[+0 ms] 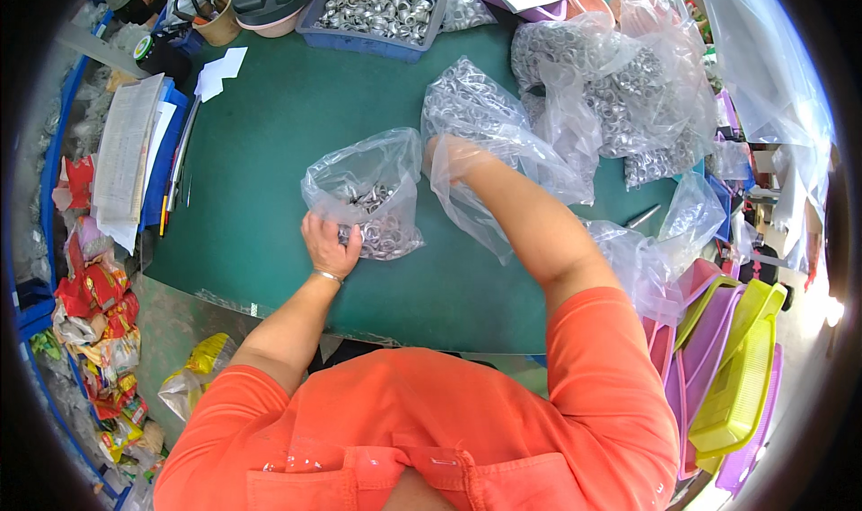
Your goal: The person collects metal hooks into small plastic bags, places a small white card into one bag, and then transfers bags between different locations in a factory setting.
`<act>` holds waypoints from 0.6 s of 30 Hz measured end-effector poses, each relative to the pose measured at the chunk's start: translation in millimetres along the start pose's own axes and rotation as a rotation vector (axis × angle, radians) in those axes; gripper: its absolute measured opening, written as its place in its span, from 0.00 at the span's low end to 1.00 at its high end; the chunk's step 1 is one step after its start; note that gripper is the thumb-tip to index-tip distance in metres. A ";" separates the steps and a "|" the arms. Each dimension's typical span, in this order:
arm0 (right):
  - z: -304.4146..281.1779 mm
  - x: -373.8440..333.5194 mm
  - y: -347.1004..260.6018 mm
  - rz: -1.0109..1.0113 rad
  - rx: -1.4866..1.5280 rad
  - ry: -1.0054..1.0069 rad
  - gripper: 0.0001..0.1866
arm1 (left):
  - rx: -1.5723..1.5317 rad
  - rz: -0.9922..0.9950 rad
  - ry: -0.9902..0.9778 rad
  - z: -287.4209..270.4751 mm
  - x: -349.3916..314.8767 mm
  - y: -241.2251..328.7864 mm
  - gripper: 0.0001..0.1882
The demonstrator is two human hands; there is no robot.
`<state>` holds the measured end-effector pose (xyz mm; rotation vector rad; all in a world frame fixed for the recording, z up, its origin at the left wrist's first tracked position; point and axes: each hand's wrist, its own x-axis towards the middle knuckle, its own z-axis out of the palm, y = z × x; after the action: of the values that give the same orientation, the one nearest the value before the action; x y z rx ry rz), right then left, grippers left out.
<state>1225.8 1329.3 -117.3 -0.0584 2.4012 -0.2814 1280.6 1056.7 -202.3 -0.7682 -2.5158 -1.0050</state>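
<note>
In the head view, the left hand (332, 246) rests against the near left side of a clear, soft plastic bag (364, 174). Its thumb stands apart from its partly bent fingers, and whether it pinches the film cannot be told. This bag sits on a dark green tabletop (247, 152), its mouth loosely spread, with a heap of shiny silver ring-like metal parts (388, 237) in its lower portion, just beside the thumb.

The right hand (456, 159) lies farther out, at a second clear plastic bag packed with small silver metal pieces (476, 98). Film covers much of the hand, so how far it is open, and what it has hold of, cannot be told. This second bag is just right of the first, its slack film trailing over the right forearm.

Farther right, several bulky clear bags of silver metal parts (620, 84) crowd the table's far corner. A slim silver metal cylinder (643, 215) lies near the right edge. At the far edge, a rectangular blue plastic bin (359, 47) holds round silver metal pieces (373, 13). Small white paper pieces (220, 73) lie near the far left corner, and a worn clipboard-like stack of papers (130, 152) stands along the left edge. Yellow-green plastic baskets (741, 376) are nested beside purple ones at lower right.
</note>
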 end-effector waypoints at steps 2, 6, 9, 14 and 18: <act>21.6 5.4 -2.0 0.044 -0.019 0.208 0.13 | 0.007 0.005 -0.012 -0.7 -0.2 0.5 0.23; 44.7 12.8 -8.5 0.059 -0.160 0.319 0.09 | 0.011 0.006 -0.037 -3.6 -0.4 0.2 0.23; 39.0 2.6 -6.2 0.072 -0.236 0.391 0.10 | -0.013 -0.001 -0.020 -2.4 -0.3 -0.8 0.22; 41.6 -3.4 35.7 0.013 -0.163 0.683 0.10 | -0.018 0.012 -0.014 -0.8 -0.1 -2.1 0.21; 19.8 -13.3 65.4 0.100 0.038 0.423 0.12 | 0.004 0.017 -0.016 2.4 -3.3 -4.3 0.21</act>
<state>1251.1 1391.0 -137.3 0.1530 2.8058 -0.3175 1280.4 1054.6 -207.9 -0.7982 -2.5196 -0.9920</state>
